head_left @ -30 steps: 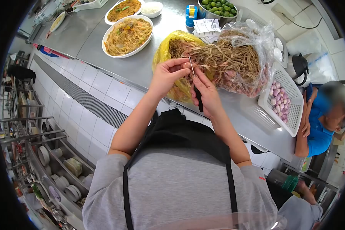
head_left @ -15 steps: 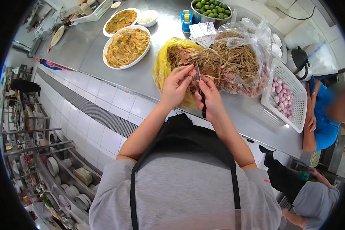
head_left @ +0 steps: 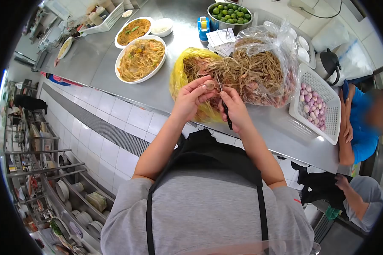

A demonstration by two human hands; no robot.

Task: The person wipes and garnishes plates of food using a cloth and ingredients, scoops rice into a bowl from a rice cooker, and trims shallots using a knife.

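Between the thumb and fingers of my left hand (head_left: pixel 191 97) is a small shallot (head_left: pixel 209 85). My right hand (head_left: pixel 234 108) grips the black handle of a knife (head_left: pixel 219 83), its thin blade pointing up beside the shallot. Both hands are over the near edge of the steel table, in front of a yellow plastic bag (head_left: pixel 178 78) and a clear plastic bag (head_left: pixel 291 55). Bunches of shallots with dry brown stalks (head_left: pixel 259 70) spill across the two bags. To the right, a white perforated basket (head_left: pixel 295 112) holds peeled purple shallots (head_left: pixel 314 108).
A plate of noodles (head_left: pixel 141 59), a plate of orange-brown food (head_left: pixel 133 32) and a white bowl (head_left: pixel 161 27) stand at left. Behind the bags are paper slips (head_left: pixel 221 39), a blue tape dispenser (head_left: pixel 203 29) and a pot of limes (head_left: pixel 230 13). A person in blue (head_left: pixel 359 123) leans at the right end.
My left hand has shifted slightly left and down, turning the shallot into clearer view away from the blade. The knife has tilted a little. At lower right, another person has moved.
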